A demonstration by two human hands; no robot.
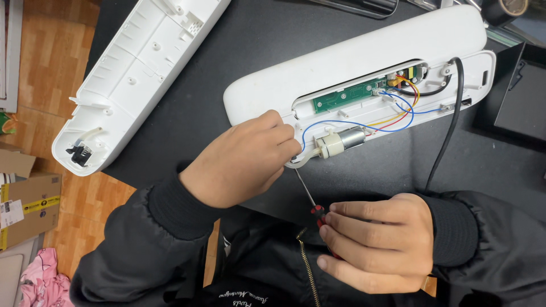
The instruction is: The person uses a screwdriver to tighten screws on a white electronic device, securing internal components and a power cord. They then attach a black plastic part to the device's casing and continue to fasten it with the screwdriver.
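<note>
the right hand (375, 241) pinched the red-and-black handled screwdriver (310, 202), its thin stiff shaft angled up to the opened white plastic appliance housing (352, 62) on the black surface (187, 108). the left hand (242, 162), fingers curled, pressed the housing's edge beside the small silver motor (341, 140); the thin wires looked fragile.

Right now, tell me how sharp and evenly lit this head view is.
Head view: sharp across the opened white housing and its coloured wires; light is soft and even, with faint shadow under the left hand; mild glare on the detached cover; no motion blur on the right hand gripping the screwdriver.
</note>
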